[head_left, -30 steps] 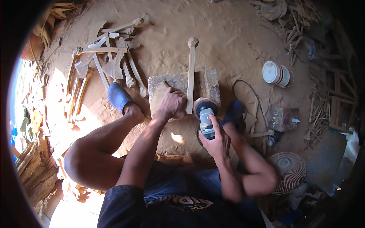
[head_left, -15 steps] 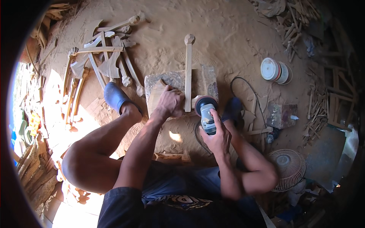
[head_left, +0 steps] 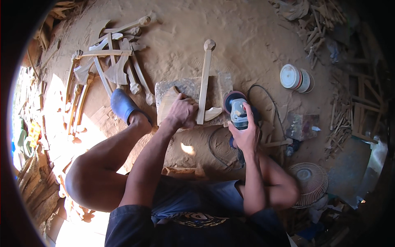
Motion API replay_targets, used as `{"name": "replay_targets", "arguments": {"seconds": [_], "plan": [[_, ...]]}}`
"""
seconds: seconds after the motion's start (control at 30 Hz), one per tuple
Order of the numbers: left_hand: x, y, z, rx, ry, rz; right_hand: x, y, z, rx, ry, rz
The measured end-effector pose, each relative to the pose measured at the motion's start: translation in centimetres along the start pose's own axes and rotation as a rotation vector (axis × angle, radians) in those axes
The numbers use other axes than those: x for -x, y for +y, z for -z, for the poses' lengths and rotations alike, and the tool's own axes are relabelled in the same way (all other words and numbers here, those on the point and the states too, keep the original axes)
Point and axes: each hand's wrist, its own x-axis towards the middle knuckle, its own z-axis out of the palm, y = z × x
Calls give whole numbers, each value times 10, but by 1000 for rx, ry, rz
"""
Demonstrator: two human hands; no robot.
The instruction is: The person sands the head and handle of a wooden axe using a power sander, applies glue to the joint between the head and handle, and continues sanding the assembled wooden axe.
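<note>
A carved wooden axe lies across a stone-like block (head_left: pixel 224 84). Its straight handle (head_left: pixel 204 78) points away from me and ends in a faceted knob. My left hand (head_left: pixel 182 113) is closed on the axe's broad wooden blade (head_left: pixel 166 103), fingers curled over it and partly hiding it. A pale curved spur (head_left: pixel 212 113) sticks out on the handle's other side. My right hand (head_left: pixel 245 133) grips an angle grinder (head_left: pixel 238 113) with a dark round disc at its far end. The disc sits just right of the spur, apart from it.
Several similar wooden axes (head_left: pixel 119 68) lie piled at the far left. A white bucket (head_left: pixel 290 77) rests at the right. The black cord (head_left: pixel 269 95) loops beyond the grinder, near a box-like block (head_left: pixel 303 125). A fan (head_left: pixel 308 183) stands by my right knee.
The grinder has moved right, away from the axe, uncovering the pale spur. The handle's knob end has tipped slightly right, while my left hand keeps its hold.
</note>
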Motion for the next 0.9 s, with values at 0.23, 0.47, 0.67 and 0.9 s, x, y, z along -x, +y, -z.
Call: {"name": "replay_targets", "arguments": {"seconds": [0.23, 0.47, 0.67, 0.9], "plan": [[2, -8, -1, -1, 4, -30, -26, 9, 30, -212, -213, -115], [-3, -4, -3, 22, -13, -8, -36, -8, 48, -250, -449, -319], [-1, -10, 2, -44, -45, -19, -3, -11, 64, -184, -437, -254], [2, 0, 50, -94, 25, -128, -3, -33, 112, -377, -45, -216]]}}
